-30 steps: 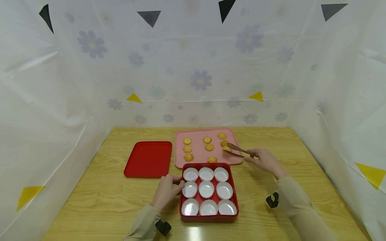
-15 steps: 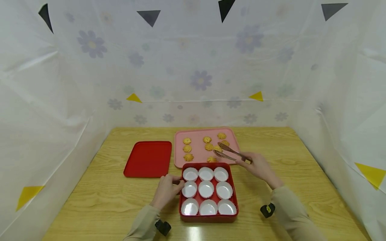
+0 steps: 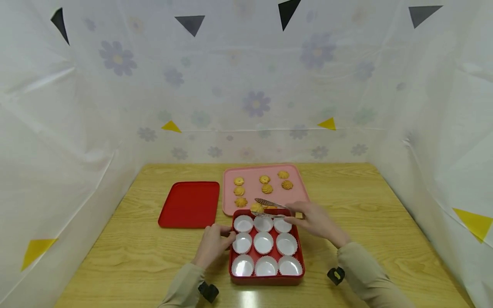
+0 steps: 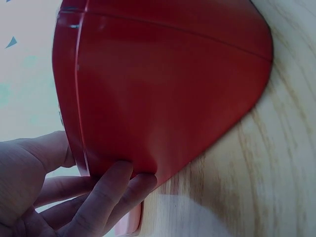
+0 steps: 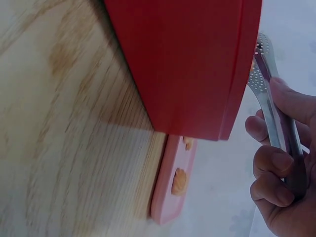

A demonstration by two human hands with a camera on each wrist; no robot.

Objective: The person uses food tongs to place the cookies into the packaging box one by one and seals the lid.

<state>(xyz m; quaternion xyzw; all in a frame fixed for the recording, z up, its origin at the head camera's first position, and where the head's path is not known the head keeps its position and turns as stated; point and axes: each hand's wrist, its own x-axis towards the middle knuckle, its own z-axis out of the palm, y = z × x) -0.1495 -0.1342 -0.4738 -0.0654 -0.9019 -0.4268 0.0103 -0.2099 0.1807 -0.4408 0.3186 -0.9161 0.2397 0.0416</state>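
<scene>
The left hand [image 3: 213,244] pinches the square red box [image 3: 267,280] at left edge; the right hand [image 3: 313,220] grips perforated metal tongs [image 3: 271,203], golden cookie [image 3: 256,208] between, near far edge.

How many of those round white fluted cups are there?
9 round white fluted cups, in three rows of three inside the square red box. The perforated metal tongs cover parts of the far row, but every cup shows.
</scene>
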